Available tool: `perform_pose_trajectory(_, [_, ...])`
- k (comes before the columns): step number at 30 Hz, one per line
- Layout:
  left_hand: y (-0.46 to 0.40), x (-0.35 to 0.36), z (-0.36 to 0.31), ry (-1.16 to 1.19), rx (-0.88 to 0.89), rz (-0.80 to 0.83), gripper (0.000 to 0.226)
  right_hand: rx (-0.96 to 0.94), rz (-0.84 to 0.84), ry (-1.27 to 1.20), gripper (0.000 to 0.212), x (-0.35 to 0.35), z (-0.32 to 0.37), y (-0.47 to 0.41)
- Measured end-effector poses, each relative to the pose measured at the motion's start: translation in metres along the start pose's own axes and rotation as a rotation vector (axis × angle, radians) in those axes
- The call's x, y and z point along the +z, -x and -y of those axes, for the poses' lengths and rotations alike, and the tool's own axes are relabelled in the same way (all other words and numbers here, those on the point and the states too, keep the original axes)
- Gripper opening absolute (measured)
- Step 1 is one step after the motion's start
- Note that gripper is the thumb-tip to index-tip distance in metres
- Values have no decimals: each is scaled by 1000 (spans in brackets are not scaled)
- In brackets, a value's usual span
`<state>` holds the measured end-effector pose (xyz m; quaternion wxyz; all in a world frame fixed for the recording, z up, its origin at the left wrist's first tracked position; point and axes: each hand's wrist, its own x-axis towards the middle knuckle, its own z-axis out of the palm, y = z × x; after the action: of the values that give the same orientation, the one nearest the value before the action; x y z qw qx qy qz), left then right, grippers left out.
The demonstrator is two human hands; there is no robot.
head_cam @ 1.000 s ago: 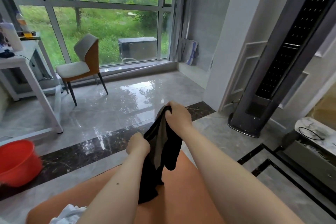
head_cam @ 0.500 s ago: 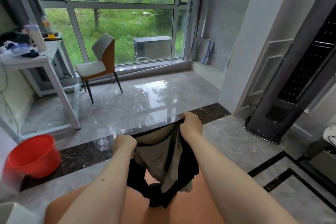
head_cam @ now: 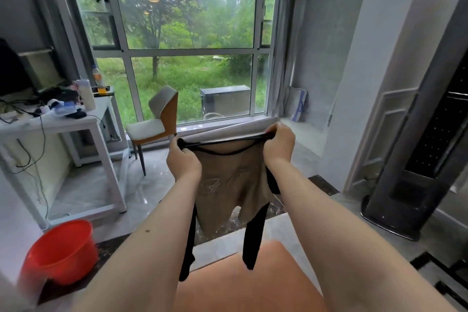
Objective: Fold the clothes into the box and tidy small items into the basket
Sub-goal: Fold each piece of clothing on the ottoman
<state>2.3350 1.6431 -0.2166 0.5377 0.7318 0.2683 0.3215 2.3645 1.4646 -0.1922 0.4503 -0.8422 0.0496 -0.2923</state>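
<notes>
Here, left grip [head_cam: 182,162], right grip [head_cam: 278,141] clamped on garment [head_cam: 231,185]; garment's hem hidden

Desk clutter [head_cam: 58,106] too small

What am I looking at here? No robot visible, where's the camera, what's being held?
There is no robot: a person works with bare hands. The single picture comes from a wide-angle camera worn on the head, looking forward and down, so both forearms reach in from the bottom. The left hand and the right hand each pinch the top edge of a brown and black garment, stretched between them in the air; its black ends hang down over an orange surface. Around it: a red bucket on the floor at left, a white table with clutter on it, a chair by the window, and a dark tower unit at right. No box or basket shows.
</notes>
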Motion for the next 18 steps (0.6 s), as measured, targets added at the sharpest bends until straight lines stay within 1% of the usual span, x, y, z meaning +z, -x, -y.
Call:
perform_pose_trajectory(4, [21,-28,15,-16,69,-12,46,-34,8,17,36,-10,0,34])
perform_pose_trajectory(7, [48,-51,51,-51,63,56,41,-44,57,63,37,-19,-20,77])
perform_pose_trajectory(9, [73,-67,90,-85,33,143,40,-26,107,111,35,-23,-45,116])
perform_pose_trajectory(12, [118,-93,160,-227,-20,311,35,77,201,197,27,-24,-93,187])
perform_pose_trajectory(14, [152,-113,216,-346,-83,459,36,163,297,267,25,-28,-130,239])
perform_pose_trajectory(16, [190,-136,277,-481,-184,660,37,221,452,435,25,-36,-168,297])
perform_pose_trajectory(18, [234,-158,333,-551,-333,859,28,326,543,503,30,-41,-200,362])
